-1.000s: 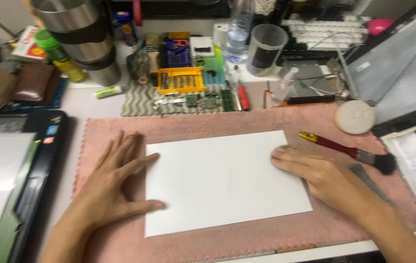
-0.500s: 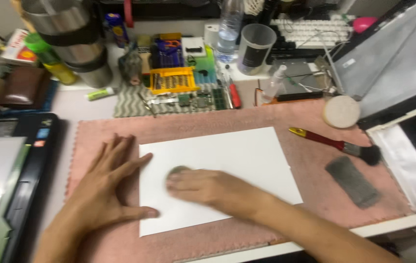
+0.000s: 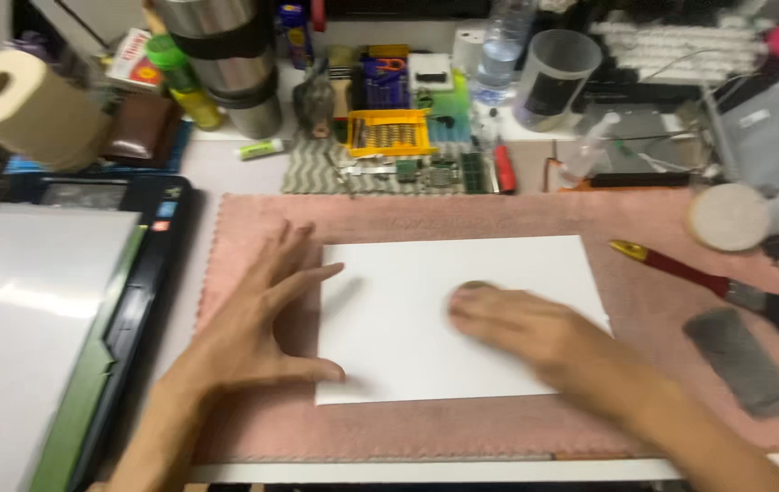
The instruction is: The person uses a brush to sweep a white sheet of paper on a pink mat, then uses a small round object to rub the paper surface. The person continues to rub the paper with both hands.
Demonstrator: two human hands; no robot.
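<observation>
Landmark: white paper sheet (image 3: 458, 319), lying flat on the pink mat (image 3: 644, 219) on the counter (image 3: 225, 169); all places below are given from this sheet.
Work in hand: judged as rubbing or pressing a small object over the sheet while the other hand pins it.
Left hand (image 3: 257, 323): spread wide and flat, palm down at the sheet's left edge; thumb lies along the lower left corner, fingertips reach just over the upper left edge. Holds nothing; it pins the sheet.
Right hand (image 3: 521, 328): over the sheet's middle, fingers bent down and close together, blurred. It covers a small round greenish object (image 3: 475, 287), only the top rim showing. Whether it grips or merely presses that object, cannot tell.
Doing it well: keep the left palm's weight steady so the sheet does not creep on the mat; keep the right hand's pressure even and strokes short, staying clear of the sheet's edges so they do not curl.
Arm pose: both forearms come in from the near edge; the right one crosses the sheet's lower right corner at a slant.
Right of sheet: red-handled brush (image 3: 708, 282), grey block (image 3: 740, 360), both apart from it.
Left of sheet: black paper trimmer (image 3: 125, 310), well apart.
</observation>
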